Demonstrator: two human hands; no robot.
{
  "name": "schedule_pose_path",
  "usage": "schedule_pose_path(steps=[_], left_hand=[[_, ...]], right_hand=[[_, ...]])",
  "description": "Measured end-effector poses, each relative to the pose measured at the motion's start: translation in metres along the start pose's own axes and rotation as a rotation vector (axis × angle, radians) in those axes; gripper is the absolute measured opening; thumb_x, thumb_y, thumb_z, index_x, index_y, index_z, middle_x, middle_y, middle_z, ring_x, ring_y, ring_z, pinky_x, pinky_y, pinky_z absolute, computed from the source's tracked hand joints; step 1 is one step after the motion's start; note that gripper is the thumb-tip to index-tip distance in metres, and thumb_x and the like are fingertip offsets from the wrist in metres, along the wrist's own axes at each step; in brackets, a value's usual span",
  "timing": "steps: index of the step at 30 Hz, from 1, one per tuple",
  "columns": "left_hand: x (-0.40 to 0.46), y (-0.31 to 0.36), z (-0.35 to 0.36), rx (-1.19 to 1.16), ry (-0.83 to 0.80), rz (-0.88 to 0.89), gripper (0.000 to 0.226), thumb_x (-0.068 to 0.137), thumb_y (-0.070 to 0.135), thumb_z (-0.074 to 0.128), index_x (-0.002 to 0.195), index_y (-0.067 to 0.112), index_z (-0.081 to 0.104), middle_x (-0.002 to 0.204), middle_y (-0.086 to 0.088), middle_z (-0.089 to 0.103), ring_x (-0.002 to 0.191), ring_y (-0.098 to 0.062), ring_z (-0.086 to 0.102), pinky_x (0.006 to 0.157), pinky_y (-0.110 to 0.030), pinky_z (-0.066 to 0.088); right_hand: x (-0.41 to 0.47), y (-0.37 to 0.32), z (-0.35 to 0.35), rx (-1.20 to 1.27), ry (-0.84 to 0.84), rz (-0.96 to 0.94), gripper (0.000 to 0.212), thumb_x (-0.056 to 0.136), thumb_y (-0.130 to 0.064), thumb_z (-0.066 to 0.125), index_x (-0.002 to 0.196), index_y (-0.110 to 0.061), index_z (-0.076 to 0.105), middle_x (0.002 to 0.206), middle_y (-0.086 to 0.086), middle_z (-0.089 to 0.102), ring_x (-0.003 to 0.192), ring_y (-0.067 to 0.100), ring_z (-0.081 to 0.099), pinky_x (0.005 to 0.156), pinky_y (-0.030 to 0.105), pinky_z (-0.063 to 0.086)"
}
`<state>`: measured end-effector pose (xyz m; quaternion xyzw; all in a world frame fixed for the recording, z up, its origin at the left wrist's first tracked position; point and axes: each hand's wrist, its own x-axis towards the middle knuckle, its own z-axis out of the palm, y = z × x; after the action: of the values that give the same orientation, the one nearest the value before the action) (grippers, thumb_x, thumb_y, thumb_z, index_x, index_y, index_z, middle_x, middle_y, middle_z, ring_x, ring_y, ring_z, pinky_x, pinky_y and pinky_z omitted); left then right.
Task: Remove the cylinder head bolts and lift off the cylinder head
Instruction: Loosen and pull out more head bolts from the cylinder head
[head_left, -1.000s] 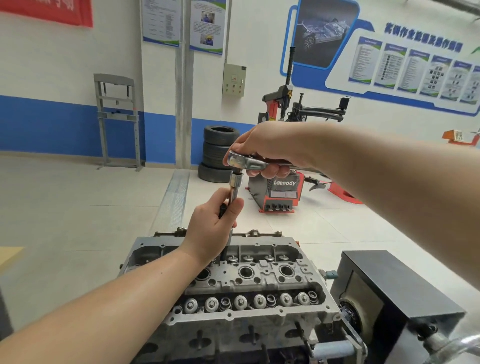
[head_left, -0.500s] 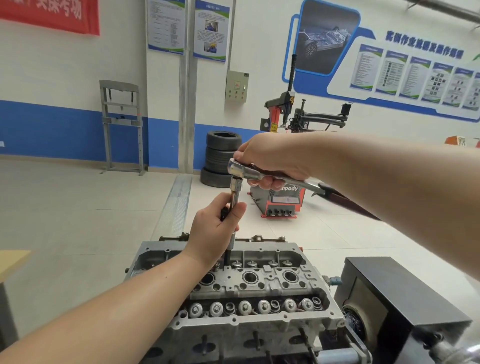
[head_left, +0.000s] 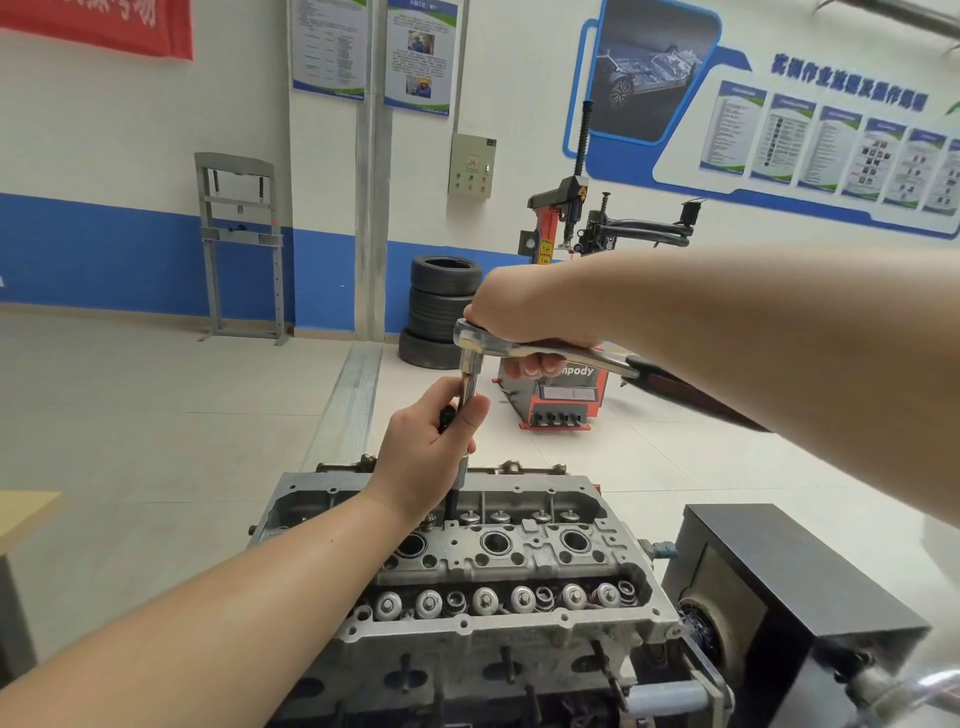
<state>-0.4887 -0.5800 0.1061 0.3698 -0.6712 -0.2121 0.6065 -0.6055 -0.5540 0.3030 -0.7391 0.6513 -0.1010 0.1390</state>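
Above the cylinder head (head_left: 467, 566), our left hand (head_left: 426, 457) grips the extension (head_left: 470, 387) upright, steadying it; right hand (head_left: 524, 322) fingers (head_left: 535, 364) wrap the ratchet (head_left: 519, 345) for leverage.

three stacked tyres (head_left: 445, 312), perhaps four, two hands (head_left: 431, 452)

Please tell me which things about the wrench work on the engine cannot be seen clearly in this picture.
- Bolt under the extension bar: head view, hidden in the cylinder head recess and by the left hand.
- Wrench handle end: head view, covered by the right forearm.
- Right hand grip: fingers partly behind the wrench.
- Wall poster text: too small.
- Black box: cut off by the bottom edge.
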Motion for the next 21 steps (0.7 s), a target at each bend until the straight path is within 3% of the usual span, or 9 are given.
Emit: schedule_pose_path(steps=[5,8,12,15,18,21], left_hand=[[0.0,0.001,-0.002,-0.013,0.002,-0.01,0.026,0.101,0.058,0.057,0.097,0.032,0.063,0.067,-0.004,0.065,0.066,-0.014,0.066,0.065,-0.021,0.052],[0.002,0.0,-0.002,0.012,-0.026,-0.005,0.023,0.103,0.055,0.056,0.095,0.033,0.06,0.063,-0.002,0.065,0.069,-0.016,0.068,0.067,-0.023,0.052],[0.003,-0.001,-0.003,0.063,-0.032,0.016,0.02,0.104,0.053,0.054,0.096,0.035,0.058,0.067,0.001,0.068,0.064,-0.014,0.068,0.065,-0.023,0.051],[0.003,0.003,-0.005,0.033,-0.068,-0.015,0.015,0.103,0.053,0.053,0.101,0.04,0.061,0.07,0.0,0.073,0.057,-0.014,0.065,0.064,-0.027,0.053],[0.004,0.007,-0.009,-0.013,-0.112,-0.031,0.012,0.104,0.05,0.056,0.1,0.042,0.064,0.072,-0.004,0.074,0.05,-0.009,0.057,0.054,-0.017,0.045],[0.002,0.01,-0.014,-0.042,-0.104,-0.038,0.014,0.103,0.047,0.06,0.1,0.035,0.066,0.071,-0.005,0.073,0.055,-0.008,0.06,0.056,-0.015,0.044]], right_hand=[[0.001,-0.004,0.003,-0.099,0.065,-0.097,0.06,0.111,-0.049,0.036,0.109,0.002,0.069,0.077,0.013,0.069,0.05,0.023,0.061,0.049,0.028,0.048],[0.001,-0.003,0.005,-0.119,0.077,-0.116,0.063,0.102,-0.068,0.042,0.099,-0.01,0.066,0.073,0.009,0.071,0.045,0.02,0.062,0.049,0.025,0.052],[0.005,-0.004,0.021,-0.288,0.144,-0.162,0.048,0.1,-0.056,0.053,0.079,-0.014,0.06,0.067,0.001,0.058,0.056,0.019,0.055,0.052,0.026,0.042],[0.006,0.0,0.034,-0.381,0.291,-0.205,0.038,0.098,-0.053,0.049,0.08,-0.021,0.054,0.075,-0.004,0.058,0.066,0.014,0.056,0.055,0.029,0.037],[0.008,0.011,0.04,-0.527,0.461,-0.355,0.05,0.097,-0.067,0.041,0.083,-0.021,0.055,0.072,-0.003,0.059,0.062,0.013,0.056,0.051,0.028,0.035],[0.013,0.021,0.043,-0.569,0.59,-0.508,0.052,0.097,-0.068,0.037,0.091,-0.019,0.053,0.067,-0.005,0.052,0.056,0.013,0.049,0.049,0.027,0.032]])
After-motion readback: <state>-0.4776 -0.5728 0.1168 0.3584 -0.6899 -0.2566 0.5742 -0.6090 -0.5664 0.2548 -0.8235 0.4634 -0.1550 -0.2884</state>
